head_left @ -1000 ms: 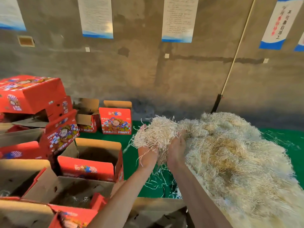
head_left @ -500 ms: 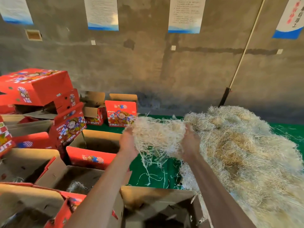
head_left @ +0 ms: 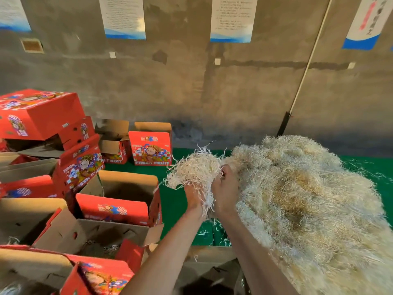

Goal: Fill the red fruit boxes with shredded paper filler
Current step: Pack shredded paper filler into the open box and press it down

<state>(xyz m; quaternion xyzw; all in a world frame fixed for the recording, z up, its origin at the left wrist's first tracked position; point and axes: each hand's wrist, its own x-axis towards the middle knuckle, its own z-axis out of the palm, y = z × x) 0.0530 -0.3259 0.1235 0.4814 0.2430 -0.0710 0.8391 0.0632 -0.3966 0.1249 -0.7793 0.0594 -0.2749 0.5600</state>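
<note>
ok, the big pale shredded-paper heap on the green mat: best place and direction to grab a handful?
Take the big pale shredded-paper heap at its loose left edge, coming from the open red box side. Strands there stick out and separate; the middle looks dense and matted. Both hands already grip a tuft there, left hand and right hand.

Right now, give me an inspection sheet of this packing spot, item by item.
Surface: green mat, loose paper strands scattered on it.
Job's things: big shredded paper pile on the right; a paper clump lifted at its left edge; open red box left of the hands, no filler seen inside; nearer open box with a few strands at its bottom.
Clutter: stacked red boxes tilted at far left; upright box by the wall.
Grippers: left hand and right hand both grip the clump.
Cables: nothing seen.
Surroundings: concrete wall with posted sheets; a pole leaning on it.
</note>
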